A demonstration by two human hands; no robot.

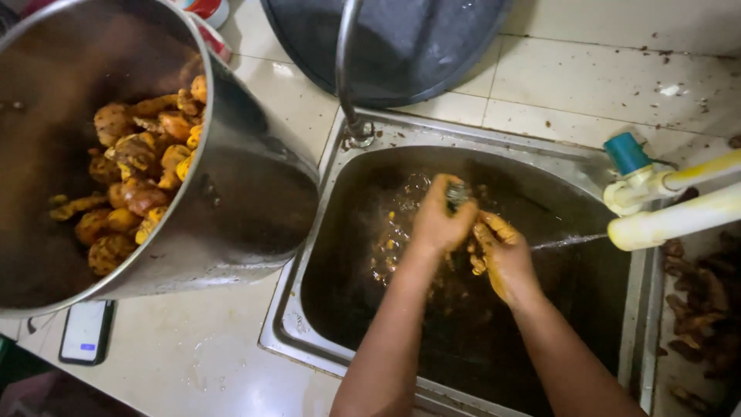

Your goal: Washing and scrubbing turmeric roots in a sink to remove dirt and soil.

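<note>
Over the steel sink (pixel 351 166) both hands work together above murky brown water: the left hand (pixel 438 222) has its fingers curled tight around a small dark lump (pixel 457 193), seemingly a piece of root, while the right hand (pixel 502 255), stained yellow, presses against it with fingers half bent, holding nothing I can make out. A thin water jet (pixel 567 242) shoots from the pale pipe (pixel 671 220) toward them. That lump looks hard, knobbly, light and slick when wet, best pinched across its thickest part. Peeled orange pieces (pixel 143 174) fill the big pot (pixel 247 193) on the table (pixel 193 355).
</note>
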